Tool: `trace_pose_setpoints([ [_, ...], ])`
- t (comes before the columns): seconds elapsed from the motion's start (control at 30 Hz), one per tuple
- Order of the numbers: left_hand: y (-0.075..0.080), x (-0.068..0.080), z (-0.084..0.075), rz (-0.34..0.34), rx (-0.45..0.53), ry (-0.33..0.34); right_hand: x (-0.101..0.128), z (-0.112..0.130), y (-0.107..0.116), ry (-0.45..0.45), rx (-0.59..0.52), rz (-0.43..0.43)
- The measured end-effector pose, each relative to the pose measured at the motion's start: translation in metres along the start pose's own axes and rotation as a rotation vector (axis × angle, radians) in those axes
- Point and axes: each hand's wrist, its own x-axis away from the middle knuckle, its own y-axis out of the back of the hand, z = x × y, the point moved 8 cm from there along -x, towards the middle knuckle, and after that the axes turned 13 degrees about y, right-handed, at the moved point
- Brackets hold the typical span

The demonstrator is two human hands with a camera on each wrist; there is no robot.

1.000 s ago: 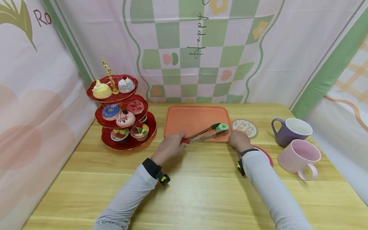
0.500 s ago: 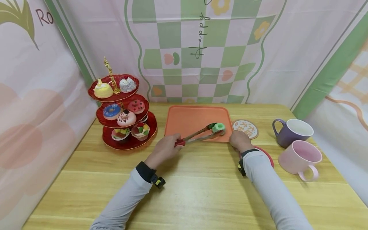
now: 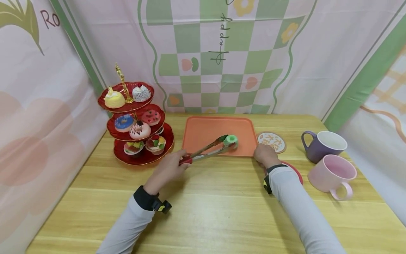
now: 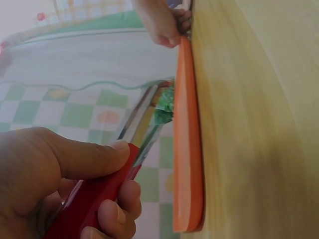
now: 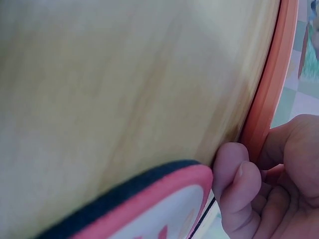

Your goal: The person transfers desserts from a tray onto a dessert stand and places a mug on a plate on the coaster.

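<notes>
Right wrist view, right hand point(image 5: 271, 189) cropped, tray point(image 5: 269, 89) edge only

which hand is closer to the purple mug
Right. The right hand rests at the orange tray's near right corner, just left of the purple mug; the left hand holds tongs farther left.

tongs point(image 3: 206, 151): red-handled, metal arms, slanted over tray's near edge, tips closed on doughnut
doughnut point(image 3: 230, 140): green-iced, small, pinched above tray
tray point(image 3: 209, 131): orange, rectangular, flat on table
</notes>
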Motion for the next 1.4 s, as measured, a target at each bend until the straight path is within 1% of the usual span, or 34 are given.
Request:
trace_pose_setpoints([
  [0.2,0.012,0.008,0.012,0.015,0.001,0.089,0.0,0.001,0.001,0.012,0.003,-0.013],
  [0.33,0.019,0.013,0.017,0.014,-0.006,0.122,-0.001,0.0,0.0,0.015,0.007,-0.009],
  [0.57,0.029,0.024,0.021,0.004,-0.004,0.134,-0.002,0.001,0.0,0.041,0.037,0.0],
  [0.7,0.036,0.031,0.024,-0.003,0.003,0.143,-0.002,0.001,-0.001,0.032,0.03,0.003],
  [0.83,0.046,0.037,0.028,-0.013,0.0,0.162,-0.002,0.0,-0.002,0.023,0.017,0.005],
  [1.03,0.063,0.047,0.032,-0.039,-0.019,0.184,-0.003,0.0,-0.001,0.041,0.024,0.007],
  [1.13,0.069,0.052,0.031,-0.041,-0.019,0.192,-0.003,-0.002,0.0,0.03,0.027,0.004],
  [1.3,0.073,0.059,0.031,-0.041,-0.024,0.203,-0.002,-0.002,0.0,0.006,0.005,0.003],
  [1.4,0.077,0.062,0.032,-0.054,-0.022,0.206,-0.002,-0.002,-0.001,-0.009,-0.008,0.008],
])
